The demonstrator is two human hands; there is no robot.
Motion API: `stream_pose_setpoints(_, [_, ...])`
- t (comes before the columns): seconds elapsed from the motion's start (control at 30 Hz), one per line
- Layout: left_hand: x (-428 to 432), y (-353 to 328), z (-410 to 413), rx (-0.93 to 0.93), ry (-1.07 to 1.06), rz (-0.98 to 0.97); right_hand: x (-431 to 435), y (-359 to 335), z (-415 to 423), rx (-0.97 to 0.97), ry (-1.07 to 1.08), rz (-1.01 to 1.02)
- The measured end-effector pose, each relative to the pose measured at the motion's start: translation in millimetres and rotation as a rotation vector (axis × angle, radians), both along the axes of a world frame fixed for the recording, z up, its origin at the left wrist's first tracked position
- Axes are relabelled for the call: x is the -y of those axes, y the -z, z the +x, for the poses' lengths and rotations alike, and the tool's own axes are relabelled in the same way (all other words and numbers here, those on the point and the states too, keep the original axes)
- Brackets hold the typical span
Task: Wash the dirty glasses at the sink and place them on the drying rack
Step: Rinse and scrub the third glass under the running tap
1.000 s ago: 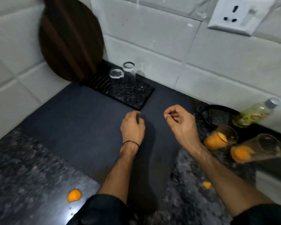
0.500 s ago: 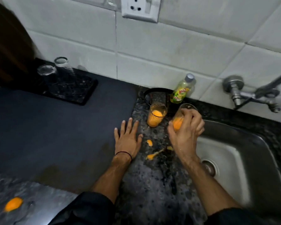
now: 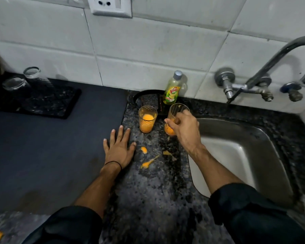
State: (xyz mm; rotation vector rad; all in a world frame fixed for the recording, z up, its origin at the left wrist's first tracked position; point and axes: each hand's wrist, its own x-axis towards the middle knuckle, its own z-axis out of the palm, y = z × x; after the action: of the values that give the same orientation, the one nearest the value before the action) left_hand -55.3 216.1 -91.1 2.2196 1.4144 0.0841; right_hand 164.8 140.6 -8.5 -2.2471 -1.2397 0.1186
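Barely anything has moved since half a second back: your left hand (image 3: 119, 152) is still spread flat, fingers straight and gripping nothing, across the edge where the dark grey mat (image 3: 51, 147) meets the speckled black granite counter (image 3: 157, 191). Your right is still wrapped on the same glass.

Nearest you, watch the orange splashes (image 3: 149, 162) on the granite. They look slick, so I'd keep that bracing palm clear of them.

Next up, your right hand (image 3: 185, 131) has fingers and thumb curled round the clear ribbed glass with orange dregs (image 3: 174, 113). It's leaning a bit, right by the sink's edge. Can't tell if its base has left the counter yet. Wet glass plus pulp probably means slippery, so grip low and firm, carry it straight over the stainless steel sink (image 3: 245, 155) and tip the dregs out there, not on the way.

Just left of it the second ribbed glass, with more orange in it (image 3: 147, 118), stands upright. Don't clip it with your knuckles as you swing right.

Further back, the green dish soap bottle (image 3: 172, 90) and the black holder with a scrubber (image 3: 149, 101) are within easy reach for the free hand. The curved steel tap (image 3: 271, 67) sits over the basin's far side.

Far left, the black drying rack (image 3: 48, 101) already holds two clear upturned glasses (image 3: 31, 73), so this one goes mouth down beside them.
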Motion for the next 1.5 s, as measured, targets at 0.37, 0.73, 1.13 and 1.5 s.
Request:
stream_pose_setpoints(0.37, [42.3,-61.6,45.9,0.622,-0.164,0.271,59.0,-20.7,61.3,-0.04,-0.019,0.165])
stream_pose_setpoints(0.73, [126.3,-129.5,221.1,0.744,-0.019,0.27,156.1,-50.6,173.1,0.018,-0.214,0.171])
stream_pose_setpoints(1.13, [106.5,-159.1,347.4,0.359,-0.136,0.075,179.6,-70.0,216.7,0.087,-0.291,0.135])
stream_pose_setpoints(1.5, [102.2,-152.3,358.1,0.449,-0.167,0.124,171.9,-71.7,229.4,0.055,-0.286,0.08])
